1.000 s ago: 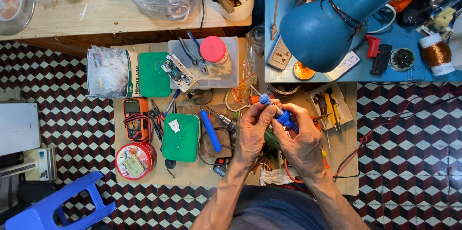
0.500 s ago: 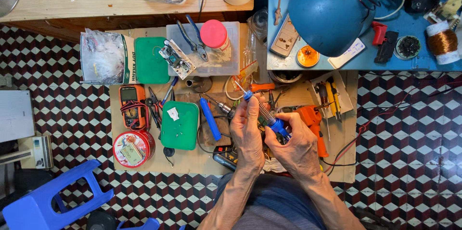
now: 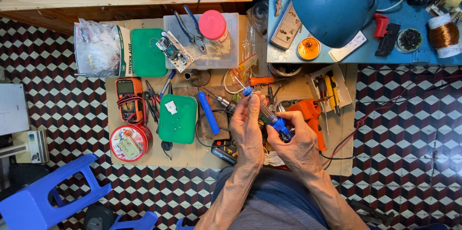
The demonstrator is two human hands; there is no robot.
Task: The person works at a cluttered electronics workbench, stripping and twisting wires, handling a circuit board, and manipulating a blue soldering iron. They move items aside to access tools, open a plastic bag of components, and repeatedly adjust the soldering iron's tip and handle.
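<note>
Glossy blue plastic handle and coiled bare metal shaft mark the soldering tool [image 3: 269,114]; left of it lie a smooth green plastic box [image 3: 178,119] and matt brown cardboard sheet [image 3: 144,155], above it a painted blue metal lamp shade [image 3: 332,6].

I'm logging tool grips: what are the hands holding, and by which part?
A blue-handled desoldering pump with a metal spring barrel. The right hand grips its blue handle end; the left hand holds the barrel near the tip.

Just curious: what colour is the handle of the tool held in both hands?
Blue, seen in the head view: the tool has a blue handle and a silvery shaft.
</note>
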